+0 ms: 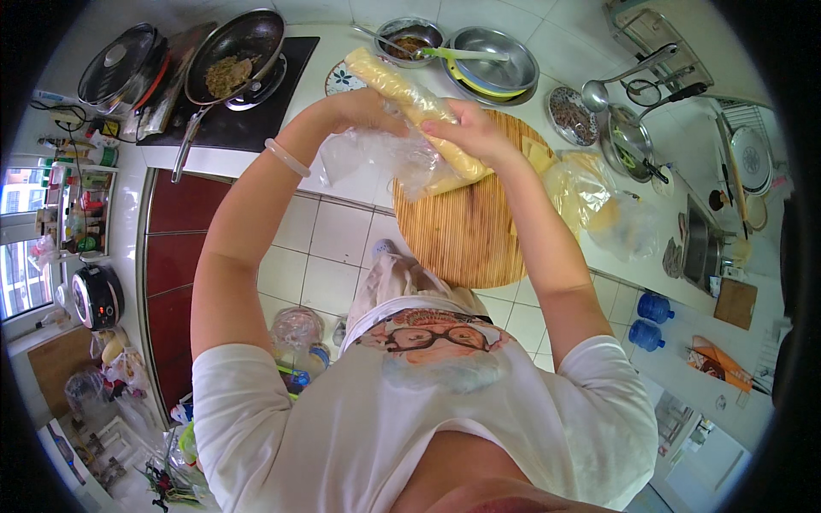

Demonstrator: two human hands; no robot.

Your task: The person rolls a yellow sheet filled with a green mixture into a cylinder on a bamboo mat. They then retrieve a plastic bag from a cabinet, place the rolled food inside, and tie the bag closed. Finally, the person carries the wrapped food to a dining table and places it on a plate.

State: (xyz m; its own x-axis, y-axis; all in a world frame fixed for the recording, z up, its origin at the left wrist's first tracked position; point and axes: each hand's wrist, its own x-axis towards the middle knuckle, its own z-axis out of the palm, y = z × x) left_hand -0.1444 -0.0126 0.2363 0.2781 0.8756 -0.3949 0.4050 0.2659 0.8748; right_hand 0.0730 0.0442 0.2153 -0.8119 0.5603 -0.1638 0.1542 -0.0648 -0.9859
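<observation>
A long pale-yellow roll, seemingly stacked sheets in clear plastic, slants above the near counter. My right hand grips its middle, thumb on top. My left hand, with a pale bangle on the wrist, bends in beside the roll; its fingers are on a crumpled clear plastic bag that hangs below, and partly hidden by it. The roll's lower end is over a round wooden board. More flat yellow sheets lie on the board's far right side, partly behind my right forearm.
Left is a wok with food on the cooktop, its handle jutting past the counter edge. Behind stand a bowl with a spoon and stacked basins. Right are a plastic bag, a patterned bowl and a sink.
</observation>
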